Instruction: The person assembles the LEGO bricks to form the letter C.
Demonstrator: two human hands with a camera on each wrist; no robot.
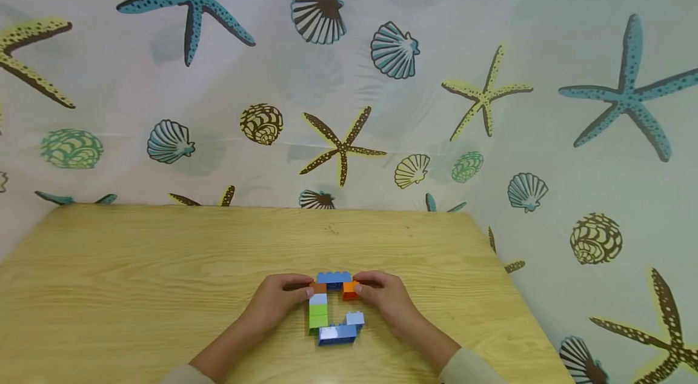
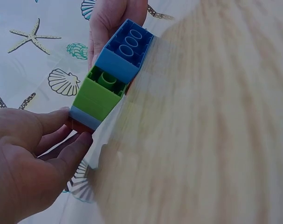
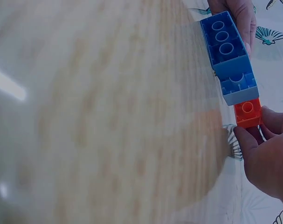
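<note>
Toy building bricks form a ring in the head view. A long blue brick [image 1: 334,277] lies across the far side, and another blue brick [image 1: 337,334] at the near side. Down the left run a brown brick [image 1: 318,288], a pale blue one [image 1: 318,298] and green bricks [image 1: 318,314]. My left hand [image 1: 271,304] pinches the brown brick between thumb and fingers. On the right, my right hand [image 1: 391,302] pinches an orange brick [image 3: 247,113]. A gap separates it from a small light blue brick [image 1: 354,318] below. Hollow undersides face both wrist cameras.
The bricks are over a wooden table [image 1: 163,263], near its front. A fabric curtain [image 1: 349,81] with starfish and shells hangs behind the table and along its right side.
</note>
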